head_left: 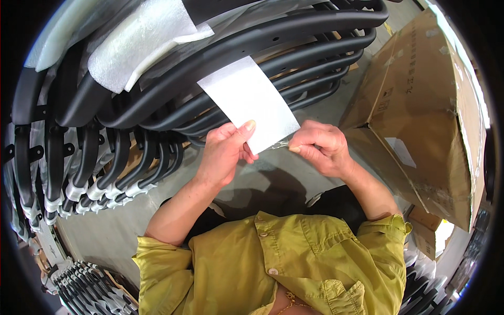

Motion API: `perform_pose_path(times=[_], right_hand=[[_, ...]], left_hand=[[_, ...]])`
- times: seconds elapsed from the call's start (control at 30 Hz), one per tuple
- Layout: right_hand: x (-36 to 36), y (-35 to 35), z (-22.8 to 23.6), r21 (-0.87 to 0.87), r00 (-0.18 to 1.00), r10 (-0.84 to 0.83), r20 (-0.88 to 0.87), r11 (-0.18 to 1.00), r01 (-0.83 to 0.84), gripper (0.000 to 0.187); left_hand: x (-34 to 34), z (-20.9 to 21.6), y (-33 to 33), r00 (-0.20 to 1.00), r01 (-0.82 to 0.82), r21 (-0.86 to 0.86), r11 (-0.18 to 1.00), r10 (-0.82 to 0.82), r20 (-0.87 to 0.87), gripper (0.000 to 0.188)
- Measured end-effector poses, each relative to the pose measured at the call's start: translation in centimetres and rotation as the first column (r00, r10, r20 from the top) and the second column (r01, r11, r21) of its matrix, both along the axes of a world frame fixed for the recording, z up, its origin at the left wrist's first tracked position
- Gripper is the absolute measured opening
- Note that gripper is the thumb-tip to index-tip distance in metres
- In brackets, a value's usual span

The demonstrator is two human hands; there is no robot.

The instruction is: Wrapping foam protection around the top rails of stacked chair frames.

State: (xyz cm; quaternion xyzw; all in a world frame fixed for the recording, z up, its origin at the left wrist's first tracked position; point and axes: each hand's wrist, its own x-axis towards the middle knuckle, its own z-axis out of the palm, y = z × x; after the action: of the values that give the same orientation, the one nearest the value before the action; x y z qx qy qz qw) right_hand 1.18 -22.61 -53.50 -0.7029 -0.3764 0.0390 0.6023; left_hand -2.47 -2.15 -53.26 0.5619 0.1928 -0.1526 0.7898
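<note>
My left hand (223,152) grips the lower corner of a white sheet (252,100), thumb on top and fingers beneath. The sheet slants up and away, its far end in front of the black metal tubes. A bit of clear crinkled film (278,145) runs along the sheet's near edge. My right hand (321,147) pinches the film's right end, close to the sheet's lower right corner. Whether the film is part of the sheet, I cannot tell. Beyond my hands stand several bent black tubular frames (231,44), stacked side by side.
White foam wrap (137,44) covers part of one frame at the upper left; the frames' lower ends are wrapped too. A large open cardboard box (415,105) stands at the right, with a smaller box (428,231) below. More black frames (92,289) lie at the lower left.
</note>
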Motion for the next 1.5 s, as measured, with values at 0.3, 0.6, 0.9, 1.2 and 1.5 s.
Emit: perform_pose_path(times=[0.3,0.6,0.9,1.2,1.5], right_hand=[[-0.1,-1.1,0.7,-0.029,0.899,-0.186,-0.397,0.981,0.19,0.013],[0.2,-0.6,0.8,0.027,0.52,-0.001,-0.854,0.999,0.046,0.034],[-0.7,0.7,-1.3,0.215,0.477,0.06,-0.877,0.936,0.278,0.015],[1.1,-2.7,1.3,-0.121,0.684,-0.152,-0.713,0.988,0.093,0.024],[0.3,-1.2,2.1,-0.15,0.707,0.048,-0.705,0.965,-0.215,0.059]], left_hand=[[0.2,0.2,0.4,0.999,-0.017,-0.001,1.0,0.017,0.034,0.022],[-2.2,0.5,-2.4,0.994,-0.107,-0.292,0.95,0.105,-0.021,0.021],[-3.9,0.6,-3.5,0.957,0.065,-0.33,0.942,-0.153,-0.248,0.014],[-1.9,6.6,1.0,0.664,-0.349,0.764,0.543,-0.432,0.61,0.039],[3.3,3.0,-0.2,0.75,0.661,0.137,0.738,-0.655,-0.093,0.046]])
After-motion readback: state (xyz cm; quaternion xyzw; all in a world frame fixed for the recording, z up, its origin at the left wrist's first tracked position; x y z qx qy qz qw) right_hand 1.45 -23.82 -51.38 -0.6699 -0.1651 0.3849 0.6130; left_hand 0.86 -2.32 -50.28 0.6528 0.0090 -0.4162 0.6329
